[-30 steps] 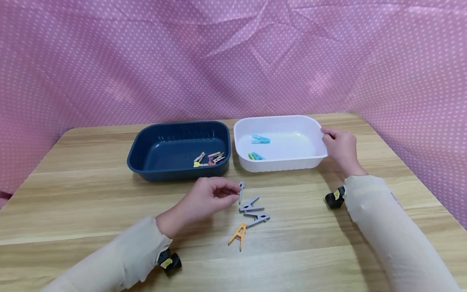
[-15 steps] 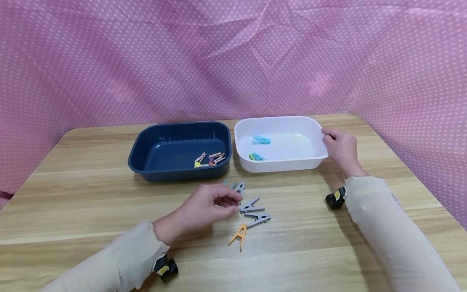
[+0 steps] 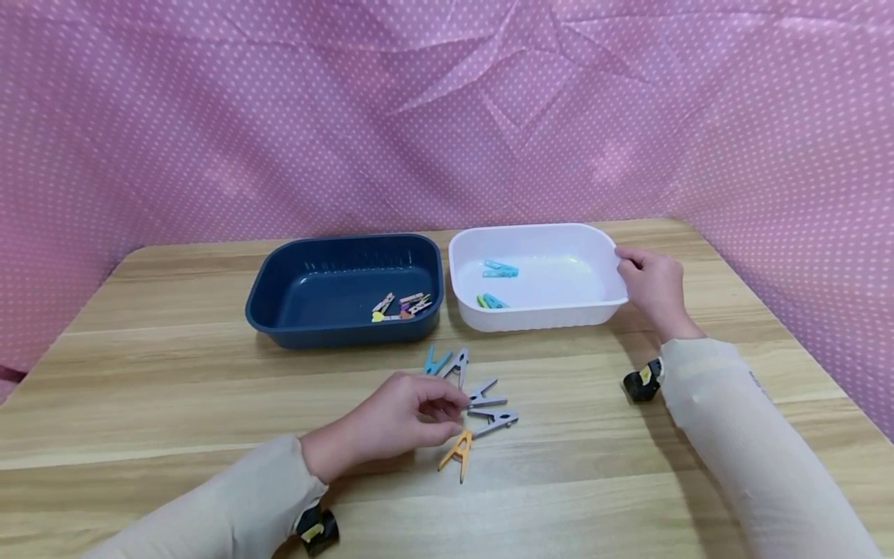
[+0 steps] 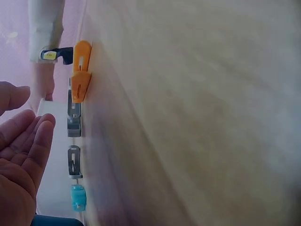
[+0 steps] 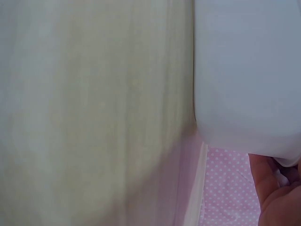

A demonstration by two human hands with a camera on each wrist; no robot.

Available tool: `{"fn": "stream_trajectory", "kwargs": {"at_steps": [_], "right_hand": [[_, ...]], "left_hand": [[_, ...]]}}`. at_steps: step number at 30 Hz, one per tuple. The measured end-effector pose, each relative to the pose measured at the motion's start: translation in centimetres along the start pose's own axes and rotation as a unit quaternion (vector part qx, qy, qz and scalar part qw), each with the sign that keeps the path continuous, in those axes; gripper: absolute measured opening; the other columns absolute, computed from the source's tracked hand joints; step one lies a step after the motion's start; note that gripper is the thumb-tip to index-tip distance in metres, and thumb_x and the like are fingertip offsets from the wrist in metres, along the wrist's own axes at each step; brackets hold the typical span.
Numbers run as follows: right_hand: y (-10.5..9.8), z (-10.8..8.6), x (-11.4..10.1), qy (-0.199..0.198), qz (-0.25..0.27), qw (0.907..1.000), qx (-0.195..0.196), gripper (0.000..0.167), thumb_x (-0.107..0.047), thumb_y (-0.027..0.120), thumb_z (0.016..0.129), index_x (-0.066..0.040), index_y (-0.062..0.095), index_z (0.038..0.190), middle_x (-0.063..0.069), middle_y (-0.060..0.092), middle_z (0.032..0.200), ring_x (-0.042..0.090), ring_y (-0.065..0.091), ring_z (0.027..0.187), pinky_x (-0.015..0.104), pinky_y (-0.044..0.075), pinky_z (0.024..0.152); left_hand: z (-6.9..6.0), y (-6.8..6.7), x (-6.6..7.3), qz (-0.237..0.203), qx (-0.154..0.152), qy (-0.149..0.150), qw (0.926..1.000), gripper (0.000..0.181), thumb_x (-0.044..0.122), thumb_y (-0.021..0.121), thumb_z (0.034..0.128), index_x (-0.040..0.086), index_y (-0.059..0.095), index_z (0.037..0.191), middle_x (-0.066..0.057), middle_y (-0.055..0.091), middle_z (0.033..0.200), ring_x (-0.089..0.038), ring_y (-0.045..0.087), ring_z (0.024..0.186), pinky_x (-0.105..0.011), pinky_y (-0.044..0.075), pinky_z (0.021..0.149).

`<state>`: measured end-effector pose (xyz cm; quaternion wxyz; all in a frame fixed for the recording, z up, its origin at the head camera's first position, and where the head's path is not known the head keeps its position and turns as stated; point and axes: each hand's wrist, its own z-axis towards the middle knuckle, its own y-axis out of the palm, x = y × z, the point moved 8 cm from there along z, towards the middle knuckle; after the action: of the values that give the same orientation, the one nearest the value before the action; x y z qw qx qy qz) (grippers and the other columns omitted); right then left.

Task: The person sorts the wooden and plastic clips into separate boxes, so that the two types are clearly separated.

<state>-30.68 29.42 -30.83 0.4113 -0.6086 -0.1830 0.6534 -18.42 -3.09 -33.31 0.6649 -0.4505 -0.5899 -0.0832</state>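
Observation:
My left hand (image 3: 401,415) hovers over a row of clothespins on the table, thumb and fingers apart with nothing between them in the left wrist view. Closest to its fingertips are a grey clothespin (image 3: 486,394) and an orange clothespin (image 3: 459,452). Another grey clothespin (image 3: 499,419) lies just right of these. Farther back are a third grey clothespin (image 3: 457,363) and a blue clothespin (image 3: 436,361), partly hidden by the hand. My right hand (image 3: 656,287) grips the right rim of the white basin (image 3: 538,317), which holds blue and green clothespins (image 3: 500,269).
A dark blue basin (image 3: 342,335) stands left of the white one, close beside it. Several small wooden clothespins (image 3: 412,301) lie in its near right corner. Pink dotted cloth (image 3: 447,116) hangs behind the wooden table (image 3: 174,373).
My left hand has moved toward me along the row of clothespins, uncovering the blue clothespin and the farthest grey one. My right hand stays on the white basin's rim.

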Motion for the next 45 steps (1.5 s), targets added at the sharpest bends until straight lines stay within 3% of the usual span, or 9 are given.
{"fn": "stream_trajectory", "kwargs": {"at_steps": [4, 7, 11, 18, 23, 26, 32, 38, 45], "right_hand": [[0.1, -0.1, 0.0, 0.001, 0.002, 1.0, 0.0, 0.035, -0.014, 0.043, 0.094, -0.002, 0.058, 0.123, 0.021, 0.058, 0.122, 0.03, 0.059, 0.101, 0.012, 0.044, 0.06], [0.1, -0.1, 0.1, 0.002, 0.003, 1.0, 0.0, 0.036, -0.013, 0.043, 0.094, -0.002, 0.058, 0.123, 0.021, 0.057, 0.122, 0.031, 0.058, 0.103, 0.024, 0.051, 0.069], [0.2, -0.2, 0.0, 0.0, 0.004, 1.0, -0.001, 0.036, -0.013, 0.042, 0.094, -0.002, 0.058, 0.124, 0.021, 0.057, 0.122, 0.031, 0.058, 0.104, 0.036, 0.052, 0.077], [0.2, -0.1, 0.0, 0.002, 0.002, 1.0, -0.004, 0.036, -0.015, 0.042, 0.095, -0.003, 0.058, 0.124, 0.02, 0.057, 0.123, 0.03, 0.058, 0.103, 0.025, 0.05, 0.069], [0.2, -0.1, 0.1, 0.005, 0.004, 1.0, -0.005, 0.036, -0.015, 0.042, 0.095, -0.003, 0.058, 0.125, 0.02, 0.057, 0.123, 0.029, 0.058, 0.101, 0.014, 0.043, 0.061], [0.2, -0.1, 0.0, 0.002, 0.003, 1.0, -0.003, 0.036, -0.014, 0.042, 0.094, -0.002, 0.058, 0.124, 0.02, 0.057, 0.122, 0.03, 0.058, 0.1, 0.013, 0.043, 0.059], [0.0, 0.0, 0.0, -0.002, 0.0, 1.0, 0.001, 0.036, -0.014, 0.042, 0.094, -0.002, 0.058, 0.124, 0.021, 0.057, 0.122, 0.031, 0.059, 0.102, 0.026, 0.05, 0.07], [0.0, 0.1, 0.1, -0.001, 0.006, 1.0, 0.002, 0.035, -0.014, 0.043, 0.094, -0.002, 0.058, 0.123, 0.02, 0.057, 0.122, 0.03, 0.059, 0.102, 0.011, 0.043, 0.06], [0.1, 0.1, 0.1, -0.003, 0.006, 1.0, 0.002, 0.035, -0.014, 0.043, 0.094, -0.002, 0.059, 0.123, 0.02, 0.057, 0.122, 0.03, 0.058, 0.102, 0.011, 0.043, 0.061]], "left_hand": [[0.0, 0.5, -0.2, 0.012, -0.016, -0.012, 0.9997, 0.028, 0.009, 0.068, 0.0822, 0.009, 0.067, 0.11, 0.003, 0.066, 0.093, -0.009, 0.059, 0.082, -0.018, 0.052, 0.075], [0.0, 0.9, -0.4, 0.024, -0.035, -0.022, 0.9989, 0.03, 0.013, 0.07, 0.0818, 0.01, 0.066, 0.112, 0.004, 0.065, 0.097, -0.008, 0.059, 0.084, -0.017, 0.051, 0.077], [-0.1, 1.4, -0.5, 0.032, -0.055, -0.026, 0.9976, 0.033, 0.016, 0.07, 0.0817, 0.009, 0.065, 0.113, 0.003, 0.064, 0.104, -0.007, 0.058, 0.088, -0.016, 0.05, 0.079], [0.0, 1.8, -0.9, 0.037, -0.074, -0.037, 0.9958, 0.035, 0.017, 0.072, 0.0801, 0.01, 0.065, 0.114, 0.005, 0.063, 0.107, -0.004, 0.058, 0.092, -0.015, 0.049, 0.08], [0.0, 2.0, -0.7, 0.084, -0.088, -0.018, 0.9924, 0.041, 0.02, 0.074, 0.0781, 0.011, 0.064, 0.116, 0.006, 0.062, 0.108, -0.004, 0.056, 0.093, -0.017, 0.048, 0.082], [0.1, 2.1, -0.8, 0.101, -0.092, -0.016, 0.9905, 0.041, 0.02, 0.074, 0.0785, 0.012, 0.063, 0.118, 0.006, 0.062, 0.11, -0.002, 0.055, 0.094, -0.017, 0.047, 0.084], [0.4, 2.0, -1.0, 0.097, -0.089, -0.024, 0.991, 0.038, 0.01, 0.071, 0.08, 0.012, 0.063, 0.118, 0.005, 0.062, 0.112, -0.001, 0.056, 0.094, -0.014, 0.047, 0.082], [0.4, 2.0, -1.3, 0.075, -0.083, -0.034, 0.9932, 0.036, 0.003, 0.066, 0.0813, 0.011, 0.064, 0.116, 0.002, 0.063, 0.113, -0.002, 0.058, 0.094, -0.013, 0.048, 0.08], [0.3, 1.7, -1.5, 0.051, -0.066, -0.042, 0.9956, 0.034, -0.003, 0.063, 0.0824, 0.01, 0.066, 0.114, 0.001, 0.065, 0.109, -0.005, 0.06, 0.093, -0.016, 0.051, 0.077]]}}
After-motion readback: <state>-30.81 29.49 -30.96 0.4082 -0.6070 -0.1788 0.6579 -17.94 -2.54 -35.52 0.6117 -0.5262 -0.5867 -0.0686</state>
